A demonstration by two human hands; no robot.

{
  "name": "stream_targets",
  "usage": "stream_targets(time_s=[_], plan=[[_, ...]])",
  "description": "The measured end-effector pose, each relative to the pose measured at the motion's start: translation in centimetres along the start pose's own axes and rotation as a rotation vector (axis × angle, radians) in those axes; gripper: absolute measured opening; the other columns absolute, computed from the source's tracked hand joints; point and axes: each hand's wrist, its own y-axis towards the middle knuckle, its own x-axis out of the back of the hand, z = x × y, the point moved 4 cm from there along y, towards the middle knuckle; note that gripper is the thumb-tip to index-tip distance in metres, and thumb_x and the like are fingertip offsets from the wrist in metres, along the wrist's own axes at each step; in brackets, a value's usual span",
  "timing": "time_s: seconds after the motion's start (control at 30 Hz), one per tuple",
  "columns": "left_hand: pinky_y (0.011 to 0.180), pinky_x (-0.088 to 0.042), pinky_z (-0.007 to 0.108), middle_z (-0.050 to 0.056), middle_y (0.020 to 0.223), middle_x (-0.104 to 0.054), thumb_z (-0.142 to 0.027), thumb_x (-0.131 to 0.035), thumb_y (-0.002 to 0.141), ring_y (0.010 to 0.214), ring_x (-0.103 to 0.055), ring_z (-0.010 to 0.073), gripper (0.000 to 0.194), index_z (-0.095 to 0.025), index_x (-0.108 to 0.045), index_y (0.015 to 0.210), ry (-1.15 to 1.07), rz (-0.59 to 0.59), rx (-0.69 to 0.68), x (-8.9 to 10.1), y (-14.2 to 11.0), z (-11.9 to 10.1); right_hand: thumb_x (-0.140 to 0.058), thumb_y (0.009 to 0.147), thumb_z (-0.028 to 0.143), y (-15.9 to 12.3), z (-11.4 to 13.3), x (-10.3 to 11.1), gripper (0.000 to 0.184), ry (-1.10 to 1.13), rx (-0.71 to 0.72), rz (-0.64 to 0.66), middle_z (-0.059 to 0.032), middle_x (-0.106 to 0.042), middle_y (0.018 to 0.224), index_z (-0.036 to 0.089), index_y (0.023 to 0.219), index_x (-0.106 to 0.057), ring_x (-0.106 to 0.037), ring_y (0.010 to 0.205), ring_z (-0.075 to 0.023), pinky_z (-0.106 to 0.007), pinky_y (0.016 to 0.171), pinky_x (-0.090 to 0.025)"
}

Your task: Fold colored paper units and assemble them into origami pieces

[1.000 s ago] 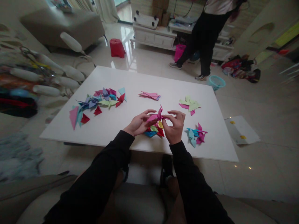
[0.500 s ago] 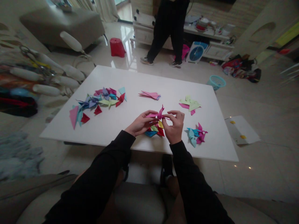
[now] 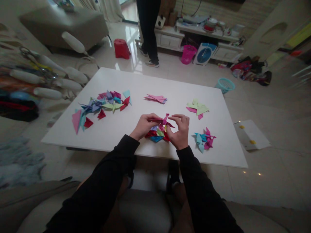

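Observation:
A pink origami crane (image 3: 165, 121) is held above the near middle of the table, pinched at one wing between the thumb and fingers of my left hand (image 3: 145, 125). My right hand (image 3: 180, 128) is at its other side, with thumb and forefinger spread apart around the free wing. Whether the thumb tip touches the paper I cannot tell. Beneath the hands lies a small pile of folded cranes (image 3: 159, 133) in red, blue, green, yellow and lilac, partly covered by my fingers.
On the white table (image 3: 116, 129) are a large heap of cranes (image 3: 107, 102) at left, long folded pink pieces (image 3: 155, 98), green and pink pieces (image 3: 197, 108), and a blue and magenta group (image 3: 204, 140). A person in dark trousers (image 3: 149, 29) stands beyond, near a red stool (image 3: 121, 48).
My right thumb and forefinger have parted from the crane's wing, while my left hand keeps its pinch. The crane has tilted and come slightly lower. The person beyond has moved left.

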Motion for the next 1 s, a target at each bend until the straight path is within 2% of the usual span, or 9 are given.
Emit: stream_targets(time_s=[0.1,0.2,0.3,0.57,0.77,1.0], plan=[[0.082,-0.052,0.032,0.005,0.083,-0.072,-0.024,-0.085,0.070,0.081,-0.066,0.0178,0.014,-0.017,-0.080,0.081,0.020,-0.043,-0.012,0.1,0.0,-0.1,-0.066,0.077,0.016,0.0,0.2,0.4,0.023,0.003,-0.001,-0.053,-0.0079,-0.062,0.106,0.022,0.099,-0.064,-0.054,0.105,-0.0281,-0.045,0.091,-0.042],[0.079,-0.052,0.031,0.005,0.082,-0.072,-0.025,-0.086,0.069,0.079,-0.065,0.0173,0.016,-0.016,-0.079,0.079,0.018,-0.084,-0.023,0.3,0.0,-0.2,-0.070,0.079,0.023,-0.1,0.3,0.6,0.009,-0.030,0.008,-0.098,-0.0061,-0.059,0.095,0.022,0.085,-0.062,-0.053,0.097,-0.0266,-0.044,0.089,-0.041],[0.079,-0.052,0.031,0.005,0.083,-0.072,-0.025,-0.087,0.068,0.079,-0.066,0.0172,0.016,-0.016,-0.078,0.078,0.011,-0.099,-0.034,0.3,0.0,-0.2,-0.074,0.081,0.029,-0.3,0.4,0.1,0.013,-0.083,0.003,-0.068,-0.0032,-0.057,0.084,0.023,0.076,-0.063,-0.052,0.090,-0.0243,-0.041,0.085,-0.039],[0.081,-0.052,0.031,0.006,0.082,-0.073,-0.027,-0.089,0.066,0.082,-0.067,0.0182,0.020,-0.015,-0.077,0.077,-0.008,-0.076,-0.028,-0.1,-0.1,-0.4,-0.072,0.084,0.021,-0.3,0.5,-0.7,0.011,-0.120,0.008,-0.034,-0.0008,-0.060,0.075,0.022,0.074,-0.067,-0.054,0.085,-0.0213,-0.037,0.079,-0.036],[0.083,-0.053,0.033,0.007,0.083,-0.072,-0.026,-0.089,0.066,0.083,-0.067,0.0190,0.018,-0.016,-0.079,0.076,0.011,-0.072,-0.046,-0.1,-0.1,-0.6,-0.073,0.085,0.027,-0.3,0.0,-0.7,0.012,-0.109,-0.022,-0.035,-0.0007,-0.058,0.073,0.022,0.075,-0.067,-0.052,0.081,-0.0212,-0.037,0.078,-0.039],[0.081,-0.054,0.032,0.006,0.083,-0.072,-0.026,-0.088,0.068,0.082,-0.066,0.0182,0.014,-0.017,-0.079,0.076,0.027,-0.044,-0.073,-0.3,-0.1,-0.5,-0.072,0.085,0.024,-0.3,-0.1,-0.7,0.009,-0.105,-0.033,-0.044,-0.0008,-0.057,0.074,0.023,0.077,-0.067,-0.053,0.081,-0.0211,-0.037,0.078,-0.042]])
